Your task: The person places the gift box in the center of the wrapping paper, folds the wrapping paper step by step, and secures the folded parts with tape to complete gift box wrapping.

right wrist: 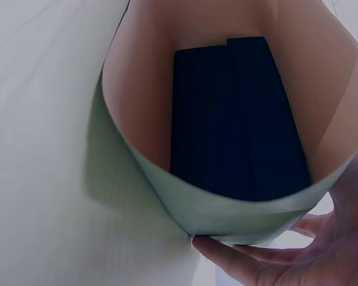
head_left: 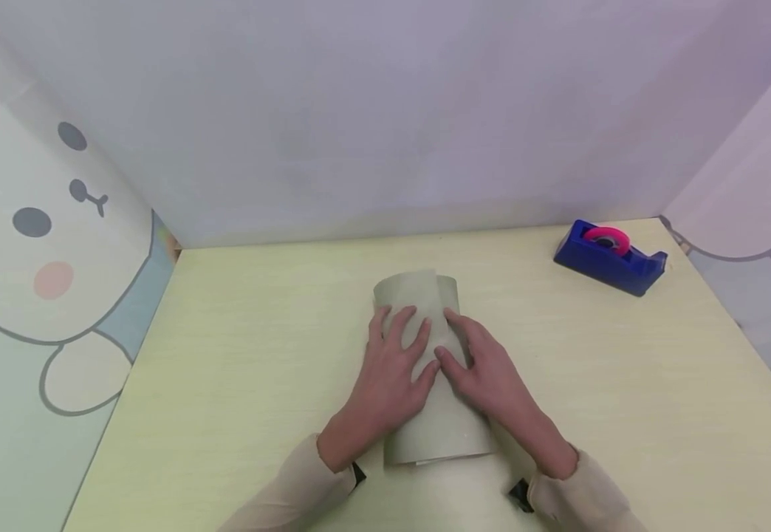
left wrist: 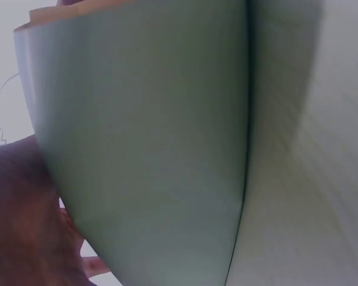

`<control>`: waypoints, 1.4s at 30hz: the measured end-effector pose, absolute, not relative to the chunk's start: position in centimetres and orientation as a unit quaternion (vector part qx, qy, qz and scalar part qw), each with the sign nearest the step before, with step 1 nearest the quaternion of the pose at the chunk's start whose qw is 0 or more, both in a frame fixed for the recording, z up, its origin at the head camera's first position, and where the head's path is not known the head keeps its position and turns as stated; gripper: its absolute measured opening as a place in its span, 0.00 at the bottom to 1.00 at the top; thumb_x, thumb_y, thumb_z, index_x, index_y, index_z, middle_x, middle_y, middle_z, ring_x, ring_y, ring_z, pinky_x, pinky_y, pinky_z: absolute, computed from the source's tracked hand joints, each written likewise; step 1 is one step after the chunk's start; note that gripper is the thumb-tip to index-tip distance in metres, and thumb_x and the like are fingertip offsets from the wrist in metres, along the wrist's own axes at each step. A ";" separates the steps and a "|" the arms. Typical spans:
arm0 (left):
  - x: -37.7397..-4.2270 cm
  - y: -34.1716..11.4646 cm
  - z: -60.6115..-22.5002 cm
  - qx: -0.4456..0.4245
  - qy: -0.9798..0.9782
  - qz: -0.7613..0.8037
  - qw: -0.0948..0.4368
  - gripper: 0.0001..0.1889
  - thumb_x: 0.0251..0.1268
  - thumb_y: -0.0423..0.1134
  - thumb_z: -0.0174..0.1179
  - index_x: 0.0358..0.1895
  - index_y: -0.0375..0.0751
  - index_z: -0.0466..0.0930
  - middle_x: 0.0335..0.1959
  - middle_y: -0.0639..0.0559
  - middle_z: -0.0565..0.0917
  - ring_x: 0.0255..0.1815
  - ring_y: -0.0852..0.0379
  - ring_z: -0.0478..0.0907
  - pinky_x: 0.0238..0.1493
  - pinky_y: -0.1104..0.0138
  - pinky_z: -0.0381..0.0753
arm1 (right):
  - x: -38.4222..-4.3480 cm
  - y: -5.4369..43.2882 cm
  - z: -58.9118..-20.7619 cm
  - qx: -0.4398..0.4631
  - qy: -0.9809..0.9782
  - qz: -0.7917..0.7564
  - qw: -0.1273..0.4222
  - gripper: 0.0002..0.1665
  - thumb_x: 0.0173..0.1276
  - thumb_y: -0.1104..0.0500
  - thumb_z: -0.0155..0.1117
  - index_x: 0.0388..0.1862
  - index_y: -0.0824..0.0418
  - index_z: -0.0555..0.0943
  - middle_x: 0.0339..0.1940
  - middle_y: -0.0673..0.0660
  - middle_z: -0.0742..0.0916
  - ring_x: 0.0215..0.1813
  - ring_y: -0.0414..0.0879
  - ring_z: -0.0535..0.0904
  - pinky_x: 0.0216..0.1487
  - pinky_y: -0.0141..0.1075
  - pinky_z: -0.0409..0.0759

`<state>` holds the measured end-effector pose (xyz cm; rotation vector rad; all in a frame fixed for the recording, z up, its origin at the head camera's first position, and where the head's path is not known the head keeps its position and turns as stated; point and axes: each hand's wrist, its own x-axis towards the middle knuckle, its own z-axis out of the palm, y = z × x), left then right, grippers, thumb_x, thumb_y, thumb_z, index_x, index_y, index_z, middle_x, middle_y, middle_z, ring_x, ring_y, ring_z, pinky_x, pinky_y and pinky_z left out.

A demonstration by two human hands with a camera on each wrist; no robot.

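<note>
A sheet of pale green paper [head_left: 444, 432] is wrapped into a loose tube, with one edge lapping over along the top. My left hand [head_left: 388, 380] rests on its left side, fingers spread across the upper surface. On the other side, my right hand [head_left: 492, 373] touches the paper near the lapped edge with thumb and forefinger. In the right wrist view, the tube's end shows a tan inner face, and inside lies a dark blue box-like object [right wrist: 230, 125]. Fingers of the right hand [right wrist: 340, 253] reach along the paper's outside there. The left wrist view shows the paper's smooth side [left wrist: 143, 137].
A blue tape dispenser [head_left: 601, 270] with a pink-rimmed roll stands at the table's back right. The pale yellow table [head_left: 259, 318] meets a grey-white wall [head_left: 385, 125] behind. Panels with cartoon drawings flank both sides.
</note>
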<state>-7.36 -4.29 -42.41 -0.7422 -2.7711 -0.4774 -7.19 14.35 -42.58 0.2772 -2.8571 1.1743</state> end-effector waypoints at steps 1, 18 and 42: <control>-7.3 -4.3 -42.3 -0.249 -0.948 -0.160 0.113 0.28 0.74 0.53 0.59 0.71 0.44 0.78 0.74 0.40 0.70 0.77 0.35 0.62 0.73 0.41 0.68 | -7.2 14.4 -42.6 0.087 -0.919 0.384 0.013 0.38 0.76 0.50 0.66 0.79 0.60 0.68 0.73 0.66 0.79 0.67 0.60 0.80 0.63 0.58 0.80; -7.8 -4.4 -42.6 -0.318 -0.925 -0.140 0.154 0.21 0.73 0.51 0.62 0.65 0.52 0.84 0.62 0.49 0.78 0.64 0.47 0.72 0.63 0.51 0.77 | -6.3 15.7 -42.7 -0.019 -0.836 0.547 -0.041 0.25 0.75 0.54 0.68 0.62 0.62 0.69 0.72 0.66 0.77 0.71 0.66 0.78 0.62 0.57 0.84; -8.0 -4.7 -42.8 -0.343 -0.912 -0.159 0.160 0.19 0.74 0.48 0.62 0.64 0.52 0.85 0.63 0.47 0.78 0.63 0.43 0.72 0.65 0.49 0.76 | -5.9 14.7 -43.1 -0.004 -0.841 0.541 -0.008 0.20 0.79 0.55 0.61 0.60 0.65 0.70 0.68 0.66 0.76 0.69 0.68 0.79 0.61 0.59 0.84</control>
